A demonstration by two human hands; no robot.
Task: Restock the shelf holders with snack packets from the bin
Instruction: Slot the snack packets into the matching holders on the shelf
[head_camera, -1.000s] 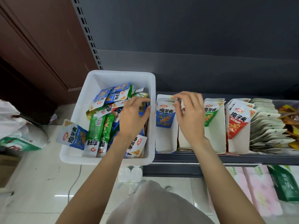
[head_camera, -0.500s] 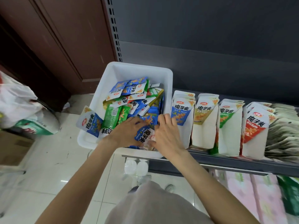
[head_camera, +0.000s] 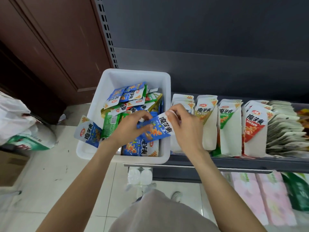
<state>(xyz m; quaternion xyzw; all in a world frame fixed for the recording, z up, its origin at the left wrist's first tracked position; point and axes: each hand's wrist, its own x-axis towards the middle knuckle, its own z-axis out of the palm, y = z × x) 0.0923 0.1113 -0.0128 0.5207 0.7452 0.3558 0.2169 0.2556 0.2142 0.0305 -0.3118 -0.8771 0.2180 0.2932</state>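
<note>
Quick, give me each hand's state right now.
Left hand: fingers pinch the blue snack packet over the bin.
Right hand: fingers pinch the same packet's top edge.

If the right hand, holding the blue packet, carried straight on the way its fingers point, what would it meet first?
Probably the packets piled in the bin: the right hand pinches the blue packet with fingers pointing left over the bin's right wall. Depth is unclear.

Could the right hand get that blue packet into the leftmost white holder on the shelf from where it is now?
Probably yes. The right hand pinches the blue packet at its top edge, right beside the leftmost holder. Nothing lies between them. The left hand also holds the packet and would need to let go.
</note>
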